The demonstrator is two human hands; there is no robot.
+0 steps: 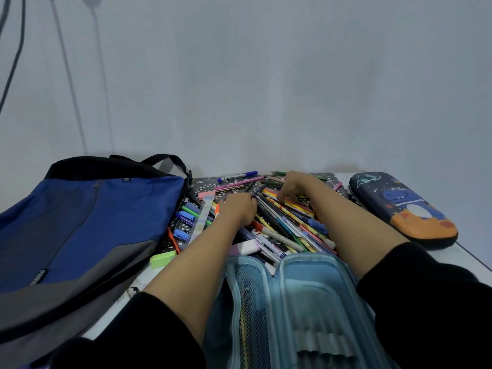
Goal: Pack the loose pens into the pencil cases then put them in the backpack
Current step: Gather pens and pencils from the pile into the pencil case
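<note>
Left hand (237, 209): back toward the camera, sunk in the pile of loose pens (282, 230) at mid-table, fingers curled down among dark pens; whether they grip one cannot be told. Right hand (291, 185): further back on the same pile, fingers drooped and slightly apart, fingertips (279, 197) touching coloured pencils, nothing seen clasped. Both forearms bare, black sleeves (426, 302) at the near edge. Pens, pencils and markers: heaped crosswise on a dark patterned mat (202, 187) between the two forearms and to the left of them; one blue-capped marker (237, 177) lies at the back near the wall. Light blue pencil case (314, 294): open, nearest the camera between the arms, mesh pocket (250, 302) on its left half, its far end touching the pile. Dark blue pencil case (399, 206) with a cartoon print and orange end: closed, flat on the table at the right, beside the right forearm. Backpack (80, 222): blue, grey and black, lying at the left, just beside the mat. Green eraser (163, 258) near the backpack; pale eraser (245, 247) at the pile's near edge. White table (474, 253), pale wall behind
</note>
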